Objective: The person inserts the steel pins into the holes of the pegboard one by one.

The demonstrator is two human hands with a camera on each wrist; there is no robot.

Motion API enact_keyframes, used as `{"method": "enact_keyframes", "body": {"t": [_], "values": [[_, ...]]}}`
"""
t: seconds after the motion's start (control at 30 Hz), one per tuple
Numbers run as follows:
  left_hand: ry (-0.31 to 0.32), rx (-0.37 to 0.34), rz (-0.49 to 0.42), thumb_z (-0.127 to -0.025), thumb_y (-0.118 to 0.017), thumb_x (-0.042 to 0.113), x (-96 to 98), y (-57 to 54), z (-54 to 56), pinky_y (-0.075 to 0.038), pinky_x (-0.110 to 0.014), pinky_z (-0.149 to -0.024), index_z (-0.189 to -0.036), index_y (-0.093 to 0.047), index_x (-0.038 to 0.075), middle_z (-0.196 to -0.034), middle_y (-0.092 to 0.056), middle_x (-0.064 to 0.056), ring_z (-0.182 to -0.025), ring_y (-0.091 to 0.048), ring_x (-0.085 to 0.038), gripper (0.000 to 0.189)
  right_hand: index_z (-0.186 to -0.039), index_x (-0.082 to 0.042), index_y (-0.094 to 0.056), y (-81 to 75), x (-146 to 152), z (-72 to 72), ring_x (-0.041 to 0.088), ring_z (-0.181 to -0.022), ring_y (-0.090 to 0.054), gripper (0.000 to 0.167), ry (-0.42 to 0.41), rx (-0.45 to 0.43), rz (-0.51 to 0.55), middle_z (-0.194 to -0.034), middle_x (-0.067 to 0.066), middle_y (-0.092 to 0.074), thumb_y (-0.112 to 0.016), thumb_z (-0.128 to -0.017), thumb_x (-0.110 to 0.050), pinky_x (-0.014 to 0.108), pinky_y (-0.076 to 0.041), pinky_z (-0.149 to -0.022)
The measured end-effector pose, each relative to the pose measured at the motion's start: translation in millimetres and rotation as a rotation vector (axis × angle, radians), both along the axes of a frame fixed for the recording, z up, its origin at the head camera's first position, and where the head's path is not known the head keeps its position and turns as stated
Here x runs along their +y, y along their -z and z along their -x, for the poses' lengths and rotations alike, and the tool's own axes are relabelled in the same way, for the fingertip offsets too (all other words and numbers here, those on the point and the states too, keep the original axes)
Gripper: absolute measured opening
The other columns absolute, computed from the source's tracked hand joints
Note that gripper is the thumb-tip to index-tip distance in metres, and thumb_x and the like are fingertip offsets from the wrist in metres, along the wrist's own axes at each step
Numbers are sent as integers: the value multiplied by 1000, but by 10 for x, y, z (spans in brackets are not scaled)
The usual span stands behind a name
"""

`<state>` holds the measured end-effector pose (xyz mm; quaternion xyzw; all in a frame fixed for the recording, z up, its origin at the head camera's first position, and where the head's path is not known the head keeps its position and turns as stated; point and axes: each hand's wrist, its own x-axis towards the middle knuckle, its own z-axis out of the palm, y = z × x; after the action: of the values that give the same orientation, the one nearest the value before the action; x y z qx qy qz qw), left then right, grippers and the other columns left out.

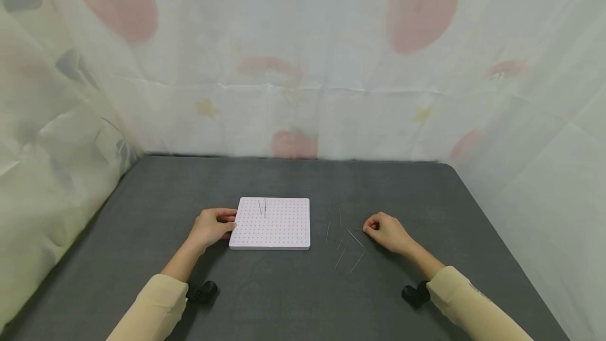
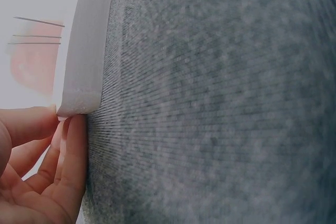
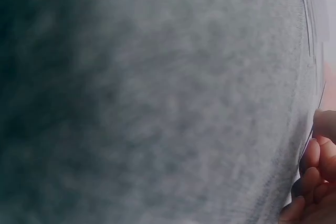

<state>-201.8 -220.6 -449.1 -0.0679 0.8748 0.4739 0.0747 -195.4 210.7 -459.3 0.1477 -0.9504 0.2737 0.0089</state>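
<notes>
A white board (image 1: 272, 225) with rows of small holes lies flat on the table. My left hand (image 1: 213, 228) grips its left edge, thumb and fingers against the rim; the left wrist view shows the board's corner (image 2: 81, 98) between them. Three thin metal needles (image 2: 37, 36) stand up from the board's far left part. To the right, my right hand (image 1: 387, 233) pinches another thin needle (image 3: 322, 92) between thumb and fingertips, low over the table. Several loose needles (image 1: 354, 237) lie scattered between the board and this hand.
The dark grey table (image 1: 265, 293) runs back to a pale printed curtain (image 1: 355, 120). More curtain hangs along both sides. Black devices (image 1: 202, 292) are worn at both wrists, under the cream sleeves (image 1: 153, 304).
</notes>
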Motion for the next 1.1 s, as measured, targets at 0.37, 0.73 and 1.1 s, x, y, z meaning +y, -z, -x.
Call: {"method": "enact_keyframes", "body": {"t": [0.37, 0.73, 1.1], "values": [[-2, 3, -5, -83, -63, 4, 6, -9, 1, -57, -31, -65, -121, -58, 1, -103, -62, -15, -80, -63, -16, 38, -89, -11, -66, -123, -95, 41, 9, -71, -50, 9, -8, -85, 82, -84, -1, -59, -60, -89, -19, 27, -43, -65], [2, 2, 1, -83, -63, 5, 1, -8, -7, -57, -31, -65, -121, -58, 1, -103, -62, -15, -81, -63, -16, 39, -100, -6, -63, -270, -298, 121, 12, -69, -49, 20, -18, -153, 195, -88, 4, -62, -54, -93, -22, 26, -43, -61], [3, 7, -5, -84, -62, 4, -1, -7, -10, -57, -31, -65, -122, -57, 0, -103, -62, -15, -81, -63, -16, 38, -104, -5, -58, -354, -534, 179, 13, -67, -45, 21, -81, -171, 239, -89, 8, -60, -49, -96, -22, 25, -40, -58]]}}
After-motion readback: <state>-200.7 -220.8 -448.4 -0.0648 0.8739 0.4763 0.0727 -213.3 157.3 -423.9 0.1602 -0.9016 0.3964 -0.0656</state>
